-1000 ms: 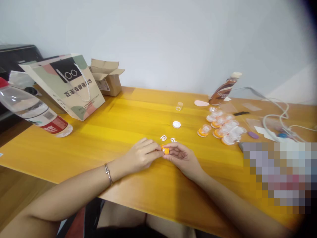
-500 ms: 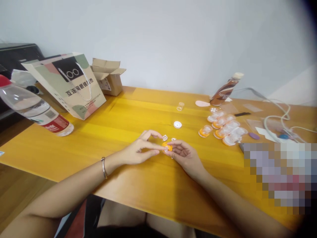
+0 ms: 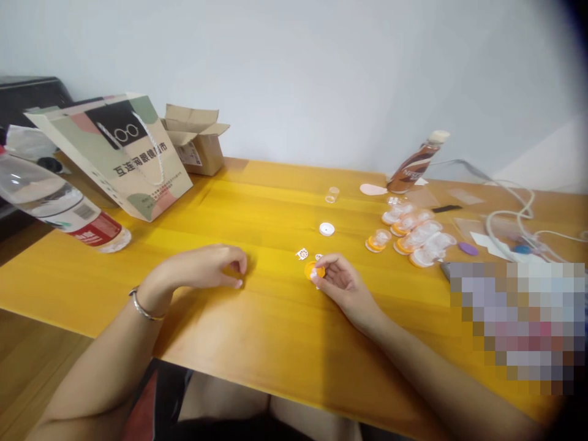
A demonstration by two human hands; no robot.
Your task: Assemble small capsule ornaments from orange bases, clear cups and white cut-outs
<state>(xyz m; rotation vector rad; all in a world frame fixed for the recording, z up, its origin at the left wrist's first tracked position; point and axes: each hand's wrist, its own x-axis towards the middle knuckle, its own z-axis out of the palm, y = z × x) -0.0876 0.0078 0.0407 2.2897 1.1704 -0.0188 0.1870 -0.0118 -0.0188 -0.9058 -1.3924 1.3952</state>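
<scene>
My right hand (image 3: 344,285) pinches a small round orange cap-like piece (image 3: 309,271) with a whitish part on it, low over the table. Just beyond it lie a small white wheel-shaped piece (image 3: 302,253) and another white piece (image 3: 318,257), partly hidden by my fingers. My left hand (image 3: 206,267) is off to the left above the bare wood, its fingers loosely curved and the thumb apart from them, with nothing visible between. Farther back are a white round disc (image 3: 326,228) and a clear little cylinder (image 3: 332,195).
Several orange-and-clear capsule-like pieces (image 3: 418,237) are grouped at the right, near a brown drink bottle (image 3: 411,168) and white cables (image 3: 509,214). At the left stand a large water bottle (image 3: 87,223), a paper bag (image 3: 149,171) and an open cardboard box (image 3: 209,150).
My left hand has drawn away from the orange piece toward the left. My right hand keeps hold of the piece in nearly the same place. The view has shifted slightly.
</scene>
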